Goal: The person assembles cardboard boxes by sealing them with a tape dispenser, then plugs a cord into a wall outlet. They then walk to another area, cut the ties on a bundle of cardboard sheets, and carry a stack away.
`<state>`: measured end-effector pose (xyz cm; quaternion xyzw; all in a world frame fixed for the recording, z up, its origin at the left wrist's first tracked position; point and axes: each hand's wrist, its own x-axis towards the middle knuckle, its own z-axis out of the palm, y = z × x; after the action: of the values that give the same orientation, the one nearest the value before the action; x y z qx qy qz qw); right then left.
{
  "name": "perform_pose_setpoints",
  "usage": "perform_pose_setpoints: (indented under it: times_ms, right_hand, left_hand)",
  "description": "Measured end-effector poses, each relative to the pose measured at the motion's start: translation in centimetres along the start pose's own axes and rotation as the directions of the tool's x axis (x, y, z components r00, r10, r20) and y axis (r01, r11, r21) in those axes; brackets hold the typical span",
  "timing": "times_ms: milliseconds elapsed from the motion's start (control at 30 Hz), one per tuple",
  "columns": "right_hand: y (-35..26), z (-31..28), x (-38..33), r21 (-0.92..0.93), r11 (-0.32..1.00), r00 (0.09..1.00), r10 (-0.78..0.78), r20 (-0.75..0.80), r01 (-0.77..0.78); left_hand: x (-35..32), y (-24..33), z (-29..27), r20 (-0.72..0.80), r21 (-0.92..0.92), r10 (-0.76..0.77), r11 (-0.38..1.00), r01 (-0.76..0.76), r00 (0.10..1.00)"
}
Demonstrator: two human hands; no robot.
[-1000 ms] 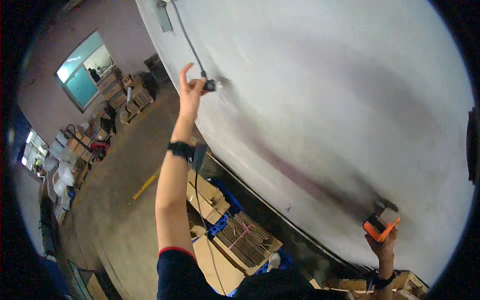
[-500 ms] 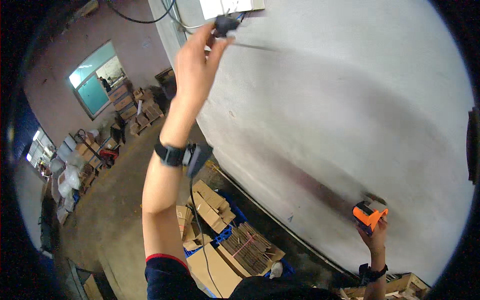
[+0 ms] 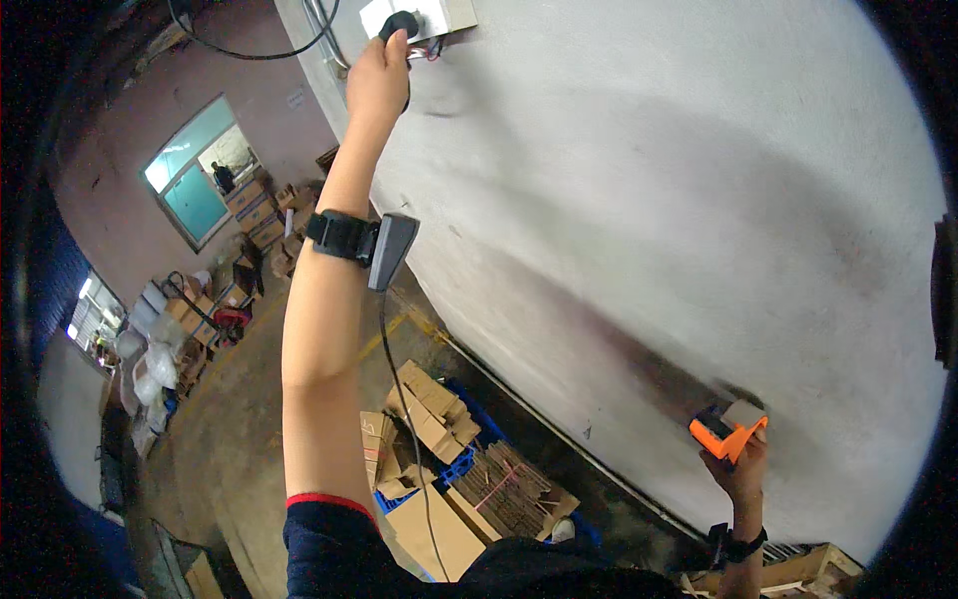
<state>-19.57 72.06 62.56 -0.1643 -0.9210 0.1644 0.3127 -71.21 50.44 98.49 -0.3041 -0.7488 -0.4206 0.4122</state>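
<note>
My left hand (image 3: 378, 82) is raised high, its fingers closed round a black plug (image 3: 401, 24). The plug is at the front of a white box (image 3: 433, 16) on the wall; whether it is seated there I cannot tell. Thin wires hang out below the box. Lower right, my right hand (image 3: 743, 469) grips an orange and dark handheld tool (image 3: 720, 434) with a grey part, close to the wall; its exact kind does not show.
The pale wall (image 3: 619, 220) fills the right side. Below stand flattened cardboard boxes (image 3: 434, 529) and a tied cardboard bundle (image 3: 499, 489) on blue pallets. A wooden crate (image 3: 828, 571) is at lower right. A black cable (image 3: 414, 439) hangs from my left wrist strap (image 3: 339, 236).
My left hand has moved up and left, bringing the plug from below the white box to its front. The right hand keeps its tool, which has tilted slightly. The view has shifted a little.
</note>
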Motion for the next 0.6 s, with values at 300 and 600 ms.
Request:
perform_pose_setpoints:
  times_ms: [300,600]
  right_hand:
    - [2.3,1.6,-1.4,0.112,0.991,0.997,0.065,0.028,-0.068]
    - [2.6,1.9,-1.7,-0.187,0.973,0.990,-0.137,0.017,0.138]
  left_hand:
    - [0.3,1.2,-0.4,0.128,0.107,-0.014,0.994,0.000,0.992]
    - [-0.8,1.3,2.3,-0.153,0.156,0.083,0.986,-0.059,0.985]
